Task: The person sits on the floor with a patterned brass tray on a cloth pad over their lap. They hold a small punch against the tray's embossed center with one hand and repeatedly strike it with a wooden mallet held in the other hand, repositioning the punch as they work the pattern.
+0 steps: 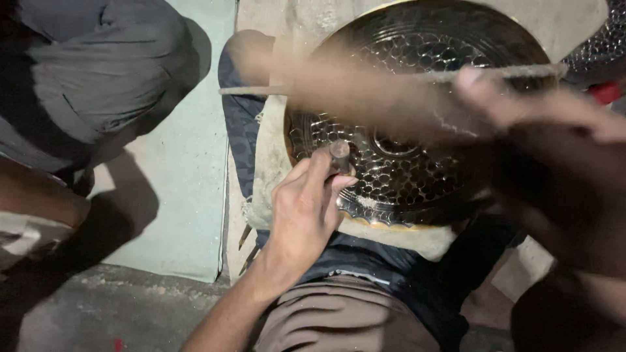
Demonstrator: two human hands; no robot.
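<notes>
right hand point(554, 176): nearest the camera, large and blurred at the right edge; fingers curled around a thin rod-like handle point(391, 81) that runs leftward across the view, itself smeared by motion. how tight the grip is cannot be told through the blur.
left hand point(303, 208): comes up from the bottom centre, fingers and thumb closed around a short metal punch point(339, 156), which stands nearly upright with its tip on the plate.
metal plate point(417, 130): a round, dark, shiny dish lying in front of the person, centre to upper right of the view; its face is covered in hammered scale-like dimples set in rings around a circular middle, with a scalloped, brass-coloured rim showing at the lower edge. the punch meets it at the left of its centre.
cloth pad point(274, 169): pale, frayed fabric under the plate, over a dark patterned layer.
second plate point(603, 42): a sliver of similar dimpled metal at the top right corner.
legs point(352, 319): brown trousers and dark cloth below the plate.
floor point(182, 176): pale green painted slab, rough grey concrete below it.
other person point(85, 85): grey clothing, upper left, apart from the work.
light: dim, with hard shadows.
</notes>
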